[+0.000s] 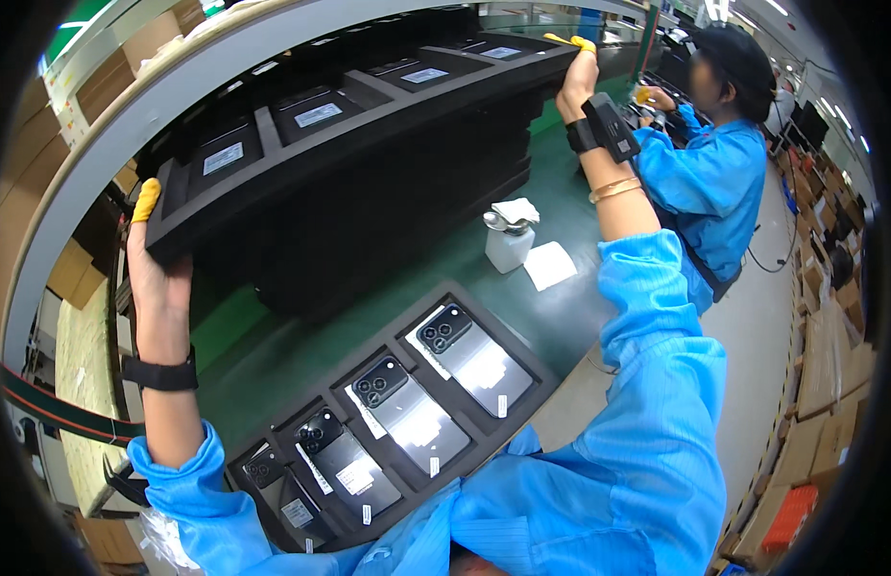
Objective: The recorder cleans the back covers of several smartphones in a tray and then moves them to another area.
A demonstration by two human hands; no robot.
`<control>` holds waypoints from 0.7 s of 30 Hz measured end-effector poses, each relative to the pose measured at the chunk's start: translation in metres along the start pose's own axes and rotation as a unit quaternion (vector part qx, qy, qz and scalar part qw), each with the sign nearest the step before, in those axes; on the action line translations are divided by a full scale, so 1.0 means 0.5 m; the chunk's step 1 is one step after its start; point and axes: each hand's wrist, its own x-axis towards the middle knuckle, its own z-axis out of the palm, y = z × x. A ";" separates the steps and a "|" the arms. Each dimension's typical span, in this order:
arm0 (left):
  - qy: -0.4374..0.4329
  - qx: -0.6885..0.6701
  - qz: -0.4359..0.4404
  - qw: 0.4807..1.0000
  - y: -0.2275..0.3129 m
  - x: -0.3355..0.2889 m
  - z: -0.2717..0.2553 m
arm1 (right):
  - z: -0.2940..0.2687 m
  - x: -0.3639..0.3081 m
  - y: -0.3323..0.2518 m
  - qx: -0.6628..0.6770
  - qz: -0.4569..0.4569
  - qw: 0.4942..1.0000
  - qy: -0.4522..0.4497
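Note:
Both my hands hold a long black foam tray (369, 125) up at the far side, one at each end. My left hand (162, 264) is closed on its near left end, with a yellow finger cot on a finger. At the far right end, my right hand (578, 82) grips the other edge, also with yellow finger cots. Dark flat devices with pale labels (223, 158) lie in its compartments. Under it rises a stack of black foam trays (369, 211). Close to my body lies another foam tray (511, 338) with several smartphones (479, 355), camera side up.
A white dispenser bottle (509, 248) with a folded wipe on top stands on the green bench mat (445, 259), beside a white wipe (549, 266). A co-worker in blue (714, 182) is at the right. A pale shelf beam (109, 139) runs along the far left.

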 end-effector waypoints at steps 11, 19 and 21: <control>0.050 0.124 -0.016 0.991 -0.007 -0.044 -0.018 | -0.013 -0.066 -0.024 -0.130 -0.192 0.968 -0.101; -0.019 0.116 -0.073 0.990 -0.022 -0.065 -0.018 | -0.033 -0.085 -0.010 -0.181 0.001 0.983 0.026; -0.028 0.135 -0.064 0.988 -0.031 -0.062 -0.029 | -0.031 -0.069 -0.002 -0.245 -0.014 0.968 0.052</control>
